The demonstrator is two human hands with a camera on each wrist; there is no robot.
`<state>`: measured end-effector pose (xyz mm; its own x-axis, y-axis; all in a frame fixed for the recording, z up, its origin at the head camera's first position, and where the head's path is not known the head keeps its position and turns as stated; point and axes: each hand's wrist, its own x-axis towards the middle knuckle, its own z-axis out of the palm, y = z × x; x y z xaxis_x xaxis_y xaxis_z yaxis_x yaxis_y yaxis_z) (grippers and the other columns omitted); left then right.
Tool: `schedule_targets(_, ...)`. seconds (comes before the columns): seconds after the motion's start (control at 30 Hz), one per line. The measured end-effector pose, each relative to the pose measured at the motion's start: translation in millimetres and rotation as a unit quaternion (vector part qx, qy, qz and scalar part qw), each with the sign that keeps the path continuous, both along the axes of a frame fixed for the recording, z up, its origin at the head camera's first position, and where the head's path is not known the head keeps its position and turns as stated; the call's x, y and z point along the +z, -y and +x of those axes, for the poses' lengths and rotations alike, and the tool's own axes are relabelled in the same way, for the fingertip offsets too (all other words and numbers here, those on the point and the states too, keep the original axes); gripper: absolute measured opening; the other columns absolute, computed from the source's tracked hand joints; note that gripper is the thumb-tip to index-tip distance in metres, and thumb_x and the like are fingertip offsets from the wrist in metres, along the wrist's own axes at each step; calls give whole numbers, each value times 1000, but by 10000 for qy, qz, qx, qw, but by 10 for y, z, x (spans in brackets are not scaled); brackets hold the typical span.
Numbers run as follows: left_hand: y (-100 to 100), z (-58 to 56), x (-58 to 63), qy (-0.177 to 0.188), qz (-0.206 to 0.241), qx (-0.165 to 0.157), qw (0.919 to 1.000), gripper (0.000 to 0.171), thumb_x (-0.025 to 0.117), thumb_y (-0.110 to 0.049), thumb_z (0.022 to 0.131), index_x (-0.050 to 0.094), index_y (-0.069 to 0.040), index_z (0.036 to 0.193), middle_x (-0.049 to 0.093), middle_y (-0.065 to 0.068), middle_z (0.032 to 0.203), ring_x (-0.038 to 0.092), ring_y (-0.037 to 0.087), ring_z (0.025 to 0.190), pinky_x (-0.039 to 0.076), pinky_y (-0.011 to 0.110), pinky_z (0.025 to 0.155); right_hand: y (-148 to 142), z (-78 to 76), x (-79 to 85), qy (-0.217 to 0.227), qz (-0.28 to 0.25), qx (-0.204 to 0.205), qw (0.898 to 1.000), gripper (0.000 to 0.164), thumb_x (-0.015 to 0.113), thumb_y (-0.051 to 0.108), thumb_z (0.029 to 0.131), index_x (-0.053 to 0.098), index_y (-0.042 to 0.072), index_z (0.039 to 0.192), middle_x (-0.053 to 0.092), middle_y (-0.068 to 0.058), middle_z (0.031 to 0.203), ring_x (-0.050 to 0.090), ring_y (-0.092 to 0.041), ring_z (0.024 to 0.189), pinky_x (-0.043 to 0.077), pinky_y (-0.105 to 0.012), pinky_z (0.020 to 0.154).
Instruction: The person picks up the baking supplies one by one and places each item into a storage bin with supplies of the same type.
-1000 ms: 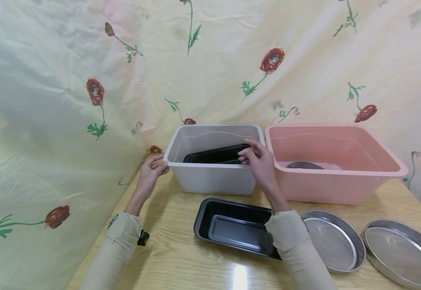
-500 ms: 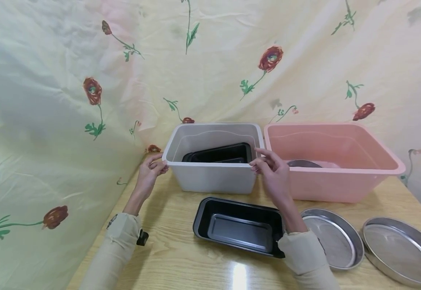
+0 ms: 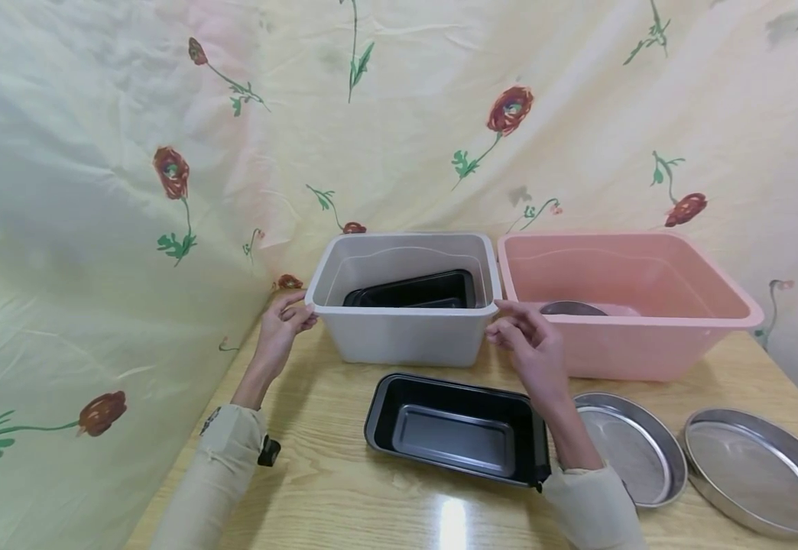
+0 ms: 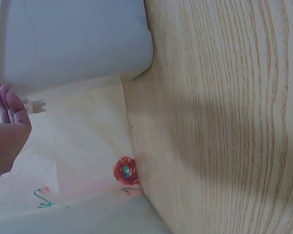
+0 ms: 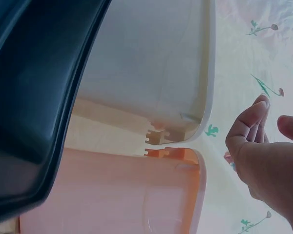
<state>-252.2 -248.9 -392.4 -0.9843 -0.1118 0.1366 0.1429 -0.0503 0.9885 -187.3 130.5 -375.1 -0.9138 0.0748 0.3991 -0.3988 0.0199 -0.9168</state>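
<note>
The grey plastic bin (image 3: 402,336) stands on the table with black loaf pans (image 3: 416,292) inside, partly hidden by its front wall. My left hand (image 3: 278,328) pinches the rim at its front left corner; in the left wrist view fingers (image 4: 14,105) curl against that rim. Beside the front right corner is my right hand (image 3: 535,351), fingers loosely bent and holding nothing. In the right wrist view a gap shows between this hand (image 5: 266,161) and the bin's rim. Another black loaf pan (image 3: 452,437) lies in front of the bin, its right end near my right wrist.
A pink bin (image 3: 626,347) stands right beside the grey one, with a round metal pan (image 3: 573,308) in it. Two round metal cake pans (image 3: 629,451) lie at the front right of the wooden table (image 3: 330,489). A flowered cloth (image 3: 399,137) hangs behind and at the left.
My right hand has moved from over the grey bin's front rim to the right and down, past its front right corner. The left hand stays at the left corner.
</note>
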Motion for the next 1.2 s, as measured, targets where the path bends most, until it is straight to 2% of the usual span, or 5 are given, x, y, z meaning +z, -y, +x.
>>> schedule_targets(0.33, -3, -6, -3, 13, -5, 22, 10000, 40, 58, 4, 103, 48, 14, 141, 70, -4, 82, 67, 8, 76, 58, 21, 79, -105, 134, -66, 196, 348, 60, 9992, 30, 60, 3, 104, 59, -12, 130, 70, -1, 89, 67, -11, 80, 58, -19, 73)
schedule_targets(0.63, -14, 0, -2, -3, 73, 1, 10000, 40, 58, 4, 103, 48, 14, 140, 69, -4, 80, 67, 8, 75, 57, 20, 77, -199, 267, -172, 147, 803, 43, 9967, 28, 59, 2, 105, 61, -9, 131, 71, -10, 92, 68, -13, 84, 58, -21, 74)
schedule_targets(0.8, -4, 12, -18, -65, 68, -44, 9999, 41, 58, 3, 103, 47, 15, 140, 69, -4, 80, 66, 8, 75, 57, 20, 77, -247, 375, -237, 188, 892, 72, 9958, 28, 60, 2, 104, 62, -7, 130, 71, -10, 92, 69, -13, 84, 59, -23, 71)
schedule_targets(1.0, 9, 50, -42, -137, -4, -104, 9999, 41, 58, 3, 103, 46, 15, 141, 69, -4, 82, 66, 8, 76, 57, 20, 78, -311, 509, -322, 406, 966, 110, 9944, 31, 61, 8, 106, 61, -4, 134, 72, -5, 96, 70, -13, 88, 60, -24, 77)
schedule_targets(1.2, 7, 73, -65, -183, 10, -98, 9998, 42, 59, 3, 103, 47, 15, 141, 69, -3, 82, 66, 7, 76, 57, 19, 77, -393, 597, -415, 392, 956, 58, 9946, 29, 62, 6, 105, 63, -4, 132, 72, -10, 95, 71, -14, 86, 59, -22, 75)
